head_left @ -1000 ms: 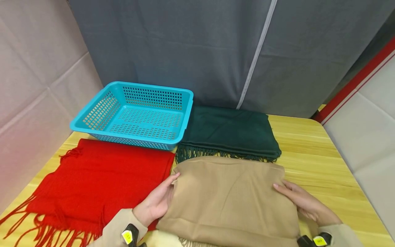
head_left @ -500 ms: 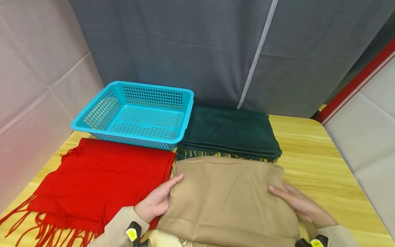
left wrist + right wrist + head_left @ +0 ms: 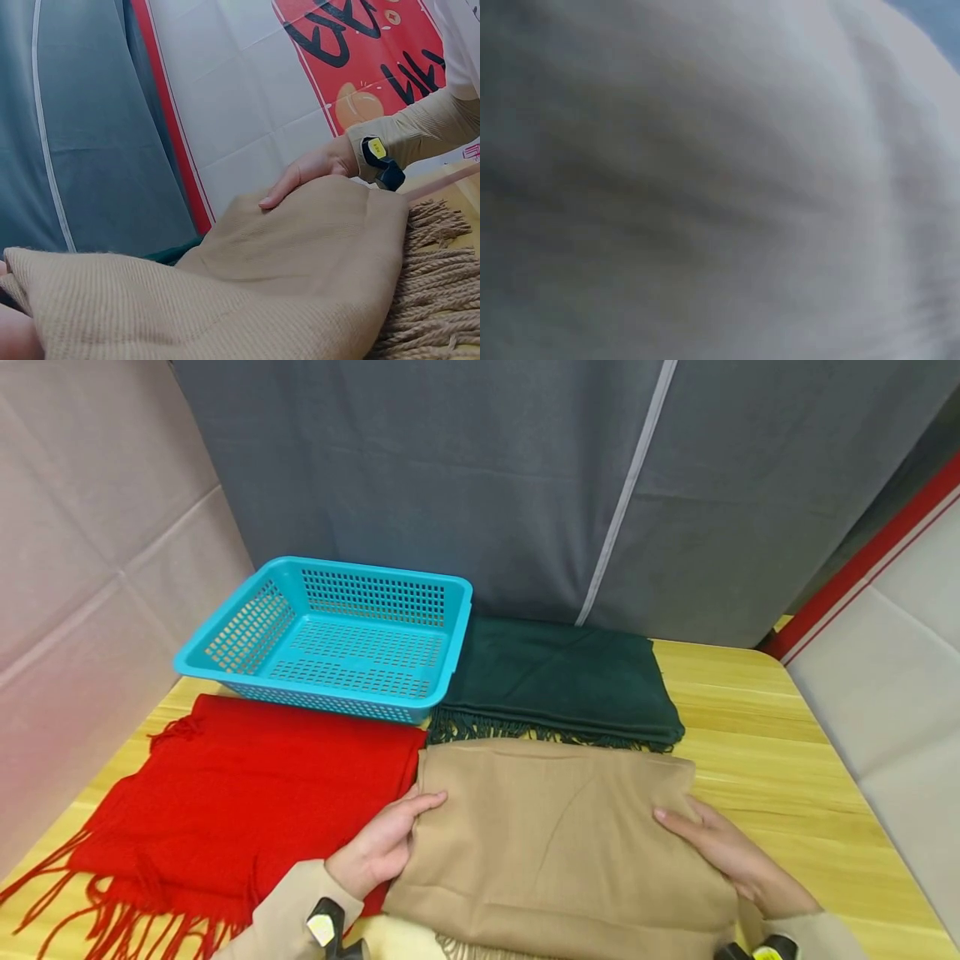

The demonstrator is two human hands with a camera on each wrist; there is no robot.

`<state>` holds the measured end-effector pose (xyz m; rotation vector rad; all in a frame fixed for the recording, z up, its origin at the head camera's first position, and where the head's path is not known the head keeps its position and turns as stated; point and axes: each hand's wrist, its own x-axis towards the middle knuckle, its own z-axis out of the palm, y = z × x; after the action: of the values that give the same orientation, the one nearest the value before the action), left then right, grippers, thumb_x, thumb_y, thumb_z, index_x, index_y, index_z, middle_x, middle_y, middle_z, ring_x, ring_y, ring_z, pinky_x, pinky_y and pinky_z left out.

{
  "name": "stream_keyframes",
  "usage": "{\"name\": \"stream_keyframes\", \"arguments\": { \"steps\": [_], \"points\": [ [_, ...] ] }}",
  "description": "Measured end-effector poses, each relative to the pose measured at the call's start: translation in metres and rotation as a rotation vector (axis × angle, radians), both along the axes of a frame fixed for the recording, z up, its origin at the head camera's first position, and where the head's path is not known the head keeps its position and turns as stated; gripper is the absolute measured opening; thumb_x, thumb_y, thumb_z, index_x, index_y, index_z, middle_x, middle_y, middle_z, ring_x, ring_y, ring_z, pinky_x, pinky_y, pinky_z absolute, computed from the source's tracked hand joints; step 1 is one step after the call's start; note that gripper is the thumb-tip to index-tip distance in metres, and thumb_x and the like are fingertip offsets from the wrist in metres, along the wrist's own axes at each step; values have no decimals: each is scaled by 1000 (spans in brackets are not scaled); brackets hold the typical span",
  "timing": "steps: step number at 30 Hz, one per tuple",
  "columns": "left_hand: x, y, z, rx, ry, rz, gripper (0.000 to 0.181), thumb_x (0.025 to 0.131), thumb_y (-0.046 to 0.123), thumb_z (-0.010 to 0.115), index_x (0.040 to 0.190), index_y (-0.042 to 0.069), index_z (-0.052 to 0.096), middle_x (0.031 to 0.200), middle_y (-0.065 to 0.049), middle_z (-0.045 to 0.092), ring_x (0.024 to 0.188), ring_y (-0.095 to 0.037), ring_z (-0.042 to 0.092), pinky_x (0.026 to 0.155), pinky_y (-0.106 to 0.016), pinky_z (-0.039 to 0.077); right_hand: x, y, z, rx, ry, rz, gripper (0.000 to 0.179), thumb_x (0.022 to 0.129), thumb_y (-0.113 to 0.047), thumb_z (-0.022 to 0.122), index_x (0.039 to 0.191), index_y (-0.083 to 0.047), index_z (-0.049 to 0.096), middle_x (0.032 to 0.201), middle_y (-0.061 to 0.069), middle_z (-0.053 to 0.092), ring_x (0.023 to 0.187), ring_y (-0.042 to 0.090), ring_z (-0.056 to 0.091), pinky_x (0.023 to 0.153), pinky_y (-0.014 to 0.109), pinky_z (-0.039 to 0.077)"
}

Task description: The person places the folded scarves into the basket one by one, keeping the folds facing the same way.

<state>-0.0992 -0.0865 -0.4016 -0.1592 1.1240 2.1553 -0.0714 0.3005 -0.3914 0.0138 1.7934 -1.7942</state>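
Note:
A tan fringed scarf (image 3: 555, 843), folded into a rough rectangle, is held at its two sides, close over the near middle of the table. On its left edge my left hand (image 3: 386, 843) grips the cloth, thumb on top and the other fingers hidden beneath. Opposite, my right hand (image 3: 731, 856) pinches the right edge in the same way. In the left wrist view the scarf (image 3: 292, 247) sags between the hands, its twisted fringe (image 3: 431, 300) hanging at the near end, and the right hand (image 3: 311, 172) lies over the far edge. Blurred pale cloth fills the right wrist view.
A red fringed scarf (image 3: 247, 810) lies flat to the left, beside my left hand. Behind it stands a turquoise plastic basket (image 3: 367, 660) with nothing in it. A folded dark green scarf (image 3: 562, 681) lies beyond the tan one. Grey curtain (image 3: 450, 468) hangs behind the wooden table (image 3: 795, 777).
The right hand has shifted slightly inward over the scarf's right edge, and the left thumb lies a little further onto the cloth. The scarf has barely moved; the basket and other scarves stay put.

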Motion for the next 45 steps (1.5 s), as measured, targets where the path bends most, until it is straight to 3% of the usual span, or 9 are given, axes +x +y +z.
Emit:
{"name": "stream_keyframes", "arguments": {
  "steps": [4,9,18,25,28,33,45],
  "points": [
    [0,-1,3,8,11,-5,57,92,14,44,139,18,12,112,1,49,97,-13,52,86,-31,40,-1,-1,5,-2,65,17,35,97,-21,37,130,-14,29,110,11,57,95,33,57,76,46,47],
    [1,-1,7,21,14,-5,60,92,12,44,140,20,10,112,2,50,97,-12,53,87,-31,40,1,-3,11,46,123,-29,28,96,-21,37,124,-19,36,106,9,58,91,31,59,74,45,48],
    [4,-2,17,35,7,5,60,91,10,44,139,24,10,111,3,52,98,-13,53,88,-32,40,4,-11,29,274,170,-179,34,94,-30,42,121,-11,38,96,8,60,81,25,61,69,38,50],
    [8,-6,31,93,28,-24,61,92,12,43,140,30,10,118,1,47,105,-15,50,91,-34,37,7,-7,40,213,201,-179,21,95,-26,40,115,-21,45,94,5,61,80,24,61,68,38,50],
    [9,-7,35,99,26,-38,58,93,11,41,139,32,11,116,1,49,104,-15,51,91,-34,38,8,-7,39,192,192,-169,24,96,-25,39,118,-18,41,96,6,60,82,25,61,68,39,50],
    [9,-8,38,103,28,-58,57,93,11,39,139,31,12,115,2,51,103,-15,51,90,-34,39,10,-9,37,249,232,-178,29,96,-24,40,122,-11,36,96,7,59,82,23,61,68,36,50],
    [12,-17,51,151,80,-77,57,95,11,38,140,31,10,117,0,48,103,-15,50,90,-33,38,14,-10,46,233,240,-151,18,96,-22,40,105,-14,53,83,8,64,70,26,62,60,39,50]
  ]
}}
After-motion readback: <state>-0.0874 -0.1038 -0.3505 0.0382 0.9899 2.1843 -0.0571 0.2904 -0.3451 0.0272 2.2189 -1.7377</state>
